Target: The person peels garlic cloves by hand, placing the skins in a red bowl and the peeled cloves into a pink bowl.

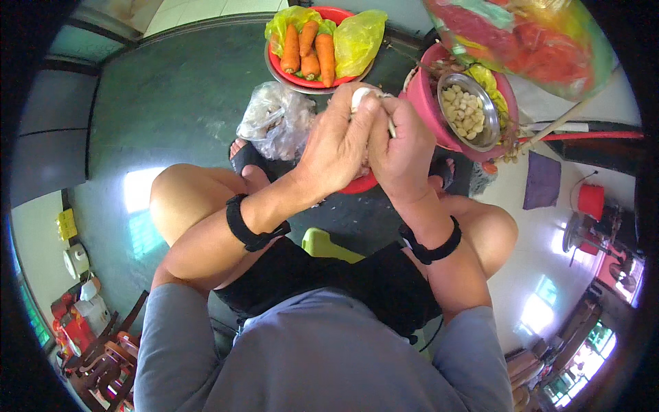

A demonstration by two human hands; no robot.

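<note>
My left hand [332, 139] and my right hand [404, 141] meet in front of me, fingers closed around a white garlic bulb [362, 98]. Fingers cover most of the bulb. A thin pale stalk shows by my right hand. Below them, a red basin [359, 185] is largely hidden, and I cannot tell what it holds. Peeled garlic cloves [462, 110] fill part of a steel bowl [492, 135], which sits tilted in a pink basin [430, 116] to the right. Left of my hands lies a clear plastic bag [275, 121] with pale contents.
Several carrots [325, 56] and a yellow-green plastic bag [360, 41] lie in a red basin [337, 12] ahead. A colourful plastic bag [535, 46] hangs at the upper right. A green stool [329, 247] shows between my legs. Dark wooden furniture [116, 355] stands lower left.
</note>
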